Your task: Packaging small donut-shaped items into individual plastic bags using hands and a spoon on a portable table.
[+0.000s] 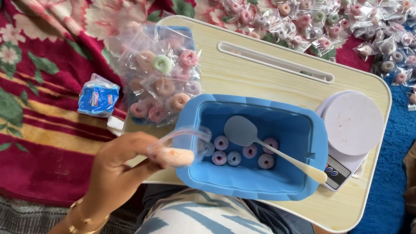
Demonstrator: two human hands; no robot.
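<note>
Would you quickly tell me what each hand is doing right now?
Left hand: closed on a small clear bag at the rim of the blue tub.
Right hand: not in view.

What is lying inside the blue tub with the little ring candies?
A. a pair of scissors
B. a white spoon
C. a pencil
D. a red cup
B: a white spoon rests in the blue tub, its bowl over the ring candies and its handle reaching to the right rim.
</note>
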